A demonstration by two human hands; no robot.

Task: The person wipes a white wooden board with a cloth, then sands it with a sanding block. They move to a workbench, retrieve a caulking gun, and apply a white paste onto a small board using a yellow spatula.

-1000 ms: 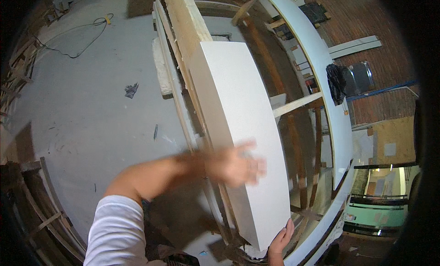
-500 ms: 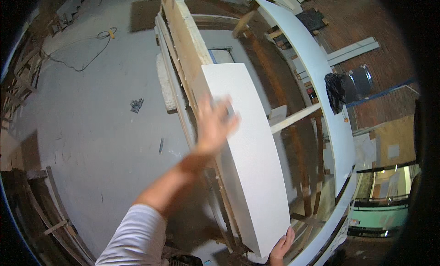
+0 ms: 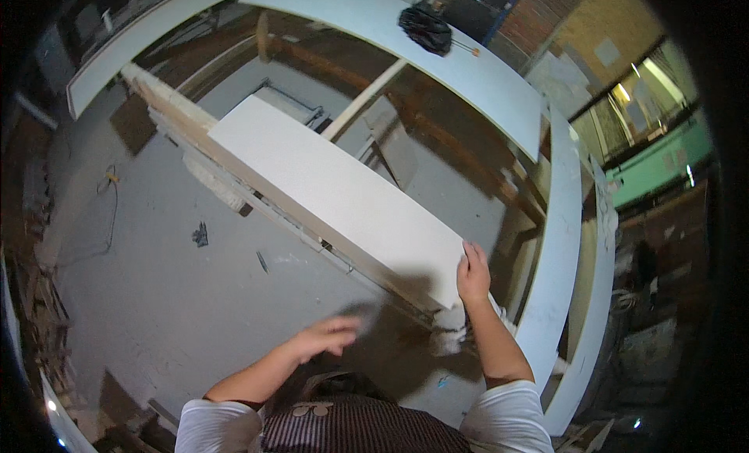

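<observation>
A long white panel (image 3: 335, 195) lies across a wooden frame (image 3: 181, 110), slanting from the upper left down to the lower right. At its near right corner my right hand (image 3: 473, 275) grips the edge, fingers along the panel's end. My left hand (image 3: 324, 337) hangs in the air in front of the panel, over the grey floor. Its fingers are apart and somewhat blurred, and I see nothing held in them. The underside of the panel is hidden.
Another long white panel (image 3: 476, 86) rests at the far side, bearing a black plastic bag (image 3: 425, 29). Pale boards (image 3: 555, 242) stand at my right. On the grey floor (image 3: 156, 297) lie a dark crumpled scrap (image 3: 200, 234) and a cable (image 3: 114, 211).
My left hand has left the panel's top and drawn back toward me. The view has turned, so the panel now lies more crosswise. My right hand remains at the panel's near end.
</observation>
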